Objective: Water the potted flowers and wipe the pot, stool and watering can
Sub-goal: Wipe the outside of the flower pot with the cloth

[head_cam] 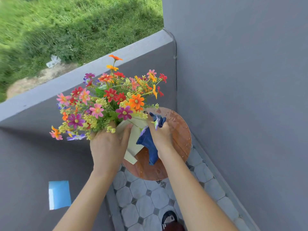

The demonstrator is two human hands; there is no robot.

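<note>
A pale square pot [133, 144] full of bright mixed flowers [106, 100] stands tilted on a round wooden stool [180, 135] whose top shows water drops. My left hand [108, 145] grips the pot's left side just under the blooms. My right hand [161, 134] holds a dark blue cloth [148, 142] pressed against the pot's right face. No watering can is in view.
Grey walls close in on the left, back and right, with a low parapet [83, 77] and grass beyond it. A blue rectangle [59, 195] marks the left wall. The floor [146, 202] is tiled in grey octagons, and a dark shoe [170, 220] shows at the bottom.
</note>
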